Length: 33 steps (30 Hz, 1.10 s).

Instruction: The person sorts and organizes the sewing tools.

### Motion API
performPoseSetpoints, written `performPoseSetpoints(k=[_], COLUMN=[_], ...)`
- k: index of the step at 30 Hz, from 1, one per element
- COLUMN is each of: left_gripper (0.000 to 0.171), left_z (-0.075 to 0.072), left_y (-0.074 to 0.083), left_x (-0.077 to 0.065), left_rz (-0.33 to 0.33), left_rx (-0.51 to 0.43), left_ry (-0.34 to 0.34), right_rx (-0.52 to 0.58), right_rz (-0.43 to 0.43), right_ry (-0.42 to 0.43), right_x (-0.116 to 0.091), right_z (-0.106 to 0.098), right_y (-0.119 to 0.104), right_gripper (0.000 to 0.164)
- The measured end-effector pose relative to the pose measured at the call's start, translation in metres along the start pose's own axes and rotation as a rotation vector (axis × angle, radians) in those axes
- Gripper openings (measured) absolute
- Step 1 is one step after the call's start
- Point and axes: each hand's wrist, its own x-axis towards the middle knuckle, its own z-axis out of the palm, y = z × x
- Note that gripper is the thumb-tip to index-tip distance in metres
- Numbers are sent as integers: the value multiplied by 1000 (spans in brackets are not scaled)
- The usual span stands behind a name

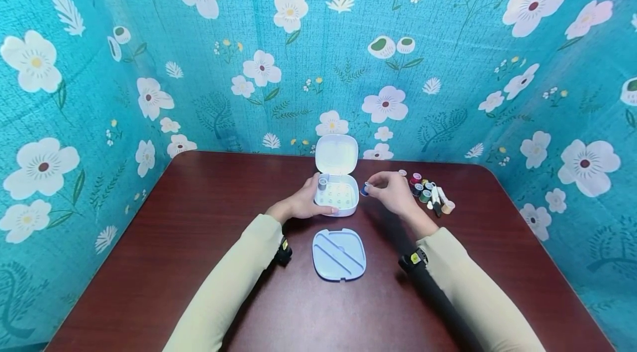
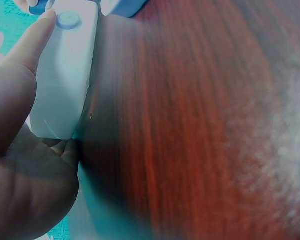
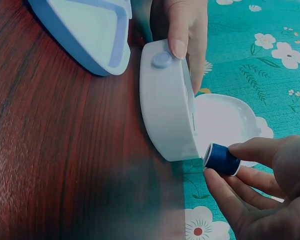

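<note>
A white sewing box [image 1: 348, 211] stands on the table with its hinged lid [image 1: 337, 155] raised. My left hand [image 1: 302, 201] grips its left side, the thumb [image 3: 178, 42] lying along the front near the round button [image 3: 162, 60]. Inside, a grey thread spool [image 1: 323, 182] sits in the back left corner, and rows of small pegs show on the floor. Just off the box's right side, my right hand [image 1: 395, 193] pinches a dark blue thread spool [image 3: 224, 160] between thumb and fingers.
To the right lie several thread spools [image 1: 425, 195] in red, green, dark and beige, with small white and black tools [image 1: 436, 200] among them. A pale blue divided tray [image 1: 339, 255] lies in front of the box. Floral cloth [image 1: 298, 64] hangs behind the table.
</note>
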Motion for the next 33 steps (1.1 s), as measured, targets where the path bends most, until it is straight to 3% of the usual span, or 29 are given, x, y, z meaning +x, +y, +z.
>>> performPoseSetpoints(k=[21, 33], left_gripper=[125, 121], left_z=[-1, -1], left_y=[-1, -2], left_x=[-1, 2], left_rz=[1, 54], left_rx=[-11, -18], left_ry=[-2, -1], right_rx=[-22, -33], right_rz=[3, -44], right_ry=[-20, -28], right_x=[15, 27], right_z=[24, 36], right_y=[-11, -17], right_gripper=[17, 18])
